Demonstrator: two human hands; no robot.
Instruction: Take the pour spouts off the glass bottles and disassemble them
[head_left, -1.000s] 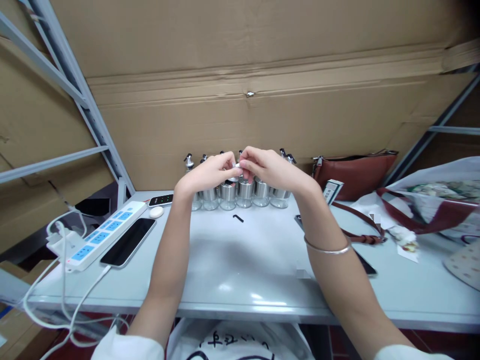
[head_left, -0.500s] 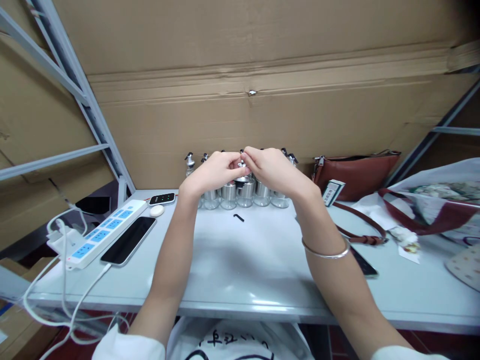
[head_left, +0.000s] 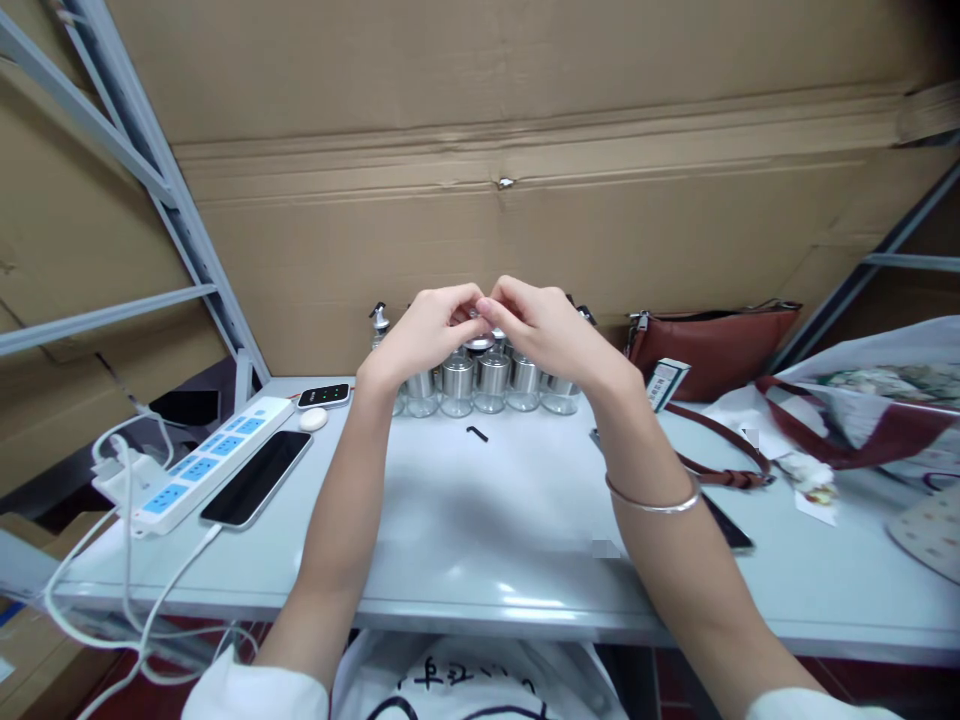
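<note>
My left hand (head_left: pixel 442 325) and my right hand (head_left: pixel 536 325) meet at their fingertips above a group of bottles. Between the left thumb and fingers sits a silver bottle top (head_left: pixel 480 343), mostly covered by the hands. Right thumb and forefinger are pinched together just above it; whatever they grip is hidden. Behind and below stand several glass bottles with metal sleeves (head_left: pixel 492 382), lined up at the back. One at the left shows its spouted top with a black tip (head_left: pixel 379 316). A small bent black piece (head_left: pixel 477 434) lies on the table in front.
At left on the table (head_left: pixel 480 520) are a power strip (head_left: pixel 202 465), a charging phone (head_left: pixel 259 480), a small device (head_left: pixel 324 397) and a round white object (head_left: pixel 313 419). A brown bag (head_left: pixel 712 350), its strap and a plastic bag lie right. Cardboard (head_left: pixel 480 230) walls the back.
Both hands have risen slightly, and the silver top has come up with them. My right fingers now cover more of its upper part. The black piece has stayed put.
</note>
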